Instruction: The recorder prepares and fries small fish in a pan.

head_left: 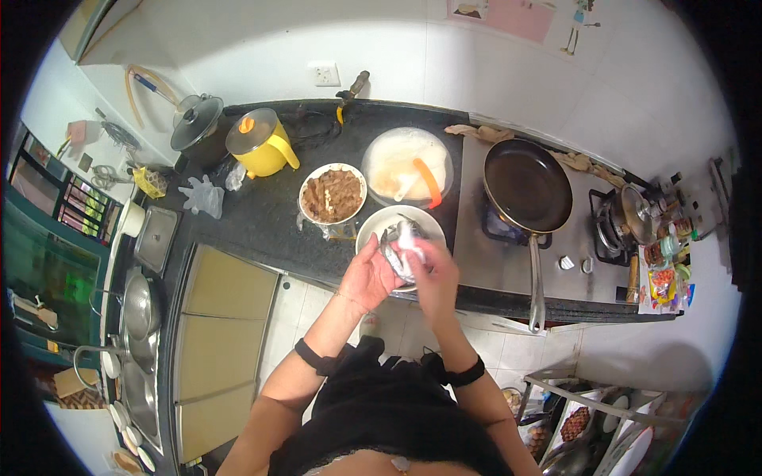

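Above a white bowl (439,228) at the counter's front edge, my left hand (368,275) is palm up and cradles a small silvery fish (391,257). My right hand (439,278) pinches a crumpled white tissue or cloth (409,236) against the fish; hand and tissue are blurred. More dark, silvery shapes, apparently fish, show in the bowl, partly hidden by my hands. Just behind it stands a wide, clear-rimmed bowl (387,157) of pale powder or batter, with an orange-handled utensil (427,183) in it. A white bowl of brown, paste-like food (333,193) sits to the left.
To the right, a dark frying pan (527,184) rests over a lit burner, its handle (537,285) jutting past the stove's front edge. A lidded pot (632,214) occupies the other burner. Left are a yellow electric pot (259,143), a plastic glove (204,196) and a sink (140,392).
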`<state>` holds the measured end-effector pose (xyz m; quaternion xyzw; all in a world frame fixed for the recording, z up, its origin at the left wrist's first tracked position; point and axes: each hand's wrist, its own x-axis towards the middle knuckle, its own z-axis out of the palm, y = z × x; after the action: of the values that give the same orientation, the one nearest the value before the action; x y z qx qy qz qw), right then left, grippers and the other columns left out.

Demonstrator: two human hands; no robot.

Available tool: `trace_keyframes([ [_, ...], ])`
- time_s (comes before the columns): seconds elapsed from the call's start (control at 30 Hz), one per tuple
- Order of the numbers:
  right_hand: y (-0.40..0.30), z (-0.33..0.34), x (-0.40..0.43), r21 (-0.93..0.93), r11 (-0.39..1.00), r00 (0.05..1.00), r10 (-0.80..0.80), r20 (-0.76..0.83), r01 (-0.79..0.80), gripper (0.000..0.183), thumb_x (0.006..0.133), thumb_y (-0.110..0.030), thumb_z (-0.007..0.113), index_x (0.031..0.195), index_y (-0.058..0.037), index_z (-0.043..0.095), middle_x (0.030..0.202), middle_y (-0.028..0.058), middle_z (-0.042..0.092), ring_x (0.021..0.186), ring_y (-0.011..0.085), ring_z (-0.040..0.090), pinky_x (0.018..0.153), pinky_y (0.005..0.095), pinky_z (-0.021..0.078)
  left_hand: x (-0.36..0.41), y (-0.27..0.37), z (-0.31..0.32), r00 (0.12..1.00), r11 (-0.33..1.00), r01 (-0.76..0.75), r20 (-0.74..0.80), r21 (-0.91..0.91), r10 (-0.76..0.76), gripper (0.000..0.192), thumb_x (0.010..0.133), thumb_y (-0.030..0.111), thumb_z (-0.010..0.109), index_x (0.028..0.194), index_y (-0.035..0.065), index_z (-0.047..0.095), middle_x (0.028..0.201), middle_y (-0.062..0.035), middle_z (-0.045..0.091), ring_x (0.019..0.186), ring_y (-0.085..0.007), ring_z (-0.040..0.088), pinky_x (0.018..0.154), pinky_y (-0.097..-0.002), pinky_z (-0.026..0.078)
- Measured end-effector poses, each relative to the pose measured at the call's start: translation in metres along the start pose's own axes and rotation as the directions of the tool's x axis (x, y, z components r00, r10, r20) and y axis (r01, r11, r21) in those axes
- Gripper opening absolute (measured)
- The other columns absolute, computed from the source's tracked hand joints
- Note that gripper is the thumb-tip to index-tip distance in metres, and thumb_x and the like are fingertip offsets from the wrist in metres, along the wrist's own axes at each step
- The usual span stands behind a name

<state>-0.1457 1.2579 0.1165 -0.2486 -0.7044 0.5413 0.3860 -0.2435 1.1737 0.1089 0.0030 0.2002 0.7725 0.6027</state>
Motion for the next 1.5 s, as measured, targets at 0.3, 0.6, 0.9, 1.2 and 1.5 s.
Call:
trace_keyframes([
  [0.3,-0.004,0.005,0.008,-0.393,0.798,0.889,-0.39,0.24,0.457,0.021,0.076,-0.007,0.06,0.097,-0.0053,0.063,0.086,0.011,0.058,0.076,0.0276,0.055,0.069,0.0359,0.0436,0.004,-0.006,-0.022,1.0,1.0,-0.004,0.028,0.009,0.004,0.052,0.093,0.047,0.031,0.12,0.0038,0.043,0.117,-0.0114,0.053,0.108,-0.0227,0.052,0.093,-0.0392,0.041],
  [0.6,-0.01,-0.015,0.002,-0.082,0.99,0.988,-0.125,-0.091,0.117,0.018,0.078,-0.005,0.06,0.096,-0.004,0.061,0.083,0.0089,0.057,0.073,0.0213,0.054,0.065,0.027,0.0409,0.001,-0.001,-0.008,0.994,0.999,-0.014,0.114,0.053,0.008,0.054,0.092,0.043,0.034,0.123,-0.0008,0.04,0.124,-0.0165,0.047,0.115,-0.0292,0.046,0.094,-0.0415,0.04],
  [0.9,-0.016,-0.017,-0.018,-0.345,0.838,0.897,-0.442,0.024,0.423,0.024,0.073,-0.005,0.063,0.096,-0.0067,0.061,0.087,0.0069,0.057,0.078,0.0232,0.054,0.068,0.0329,0.041,-0.004,0.001,0.013,0.982,0.996,-0.006,0.186,0.088,-0.011,0.059,0.092,0.047,0.031,0.128,0.0001,0.036,0.132,-0.0185,0.039,0.119,-0.0283,0.042,0.097,-0.0423,0.036],
  [1.2,-0.008,-0.013,-0.013,0.13,0.974,0.977,0.197,-0.077,-0.186,0.017,0.077,-0.007,0.061,0.093,-0.0045,0.062,0.087,0.011,0.059,0.082,0.0267,0.057,0.072,0.032,0.0443,-0.004,0.001,0.003,0.985,0.997,-0.034,0.169,0.064,0.023,0.057,0.093,0.045,0.028,0.127,-0.0004,0.036,0.13,-0.0176,0.041,0.12,-0.028,0.041,0.099,-0.0425,0.034],
  [1.5,-0.009,0.003,0.0,-0.36,0.811,0.883,-0.379,0.276,0.46,0.02,0.078,-0.006,0.057,0.097,-0.0033,0.061,0.089,0.0113,0.057,0.085,0.0278,0.056,0.077,0.0344,0.0437,-0.004,-0.003,0.002,0.994,0.994,-0.063,0.095,0.089,0.055,0.055,0.094,0.043,0.026,0.128,0.0003,0.033,0.127,-0.0139,0.045,0.117,-0.0227,0.044,0.099,-0.0389,0.035],
])
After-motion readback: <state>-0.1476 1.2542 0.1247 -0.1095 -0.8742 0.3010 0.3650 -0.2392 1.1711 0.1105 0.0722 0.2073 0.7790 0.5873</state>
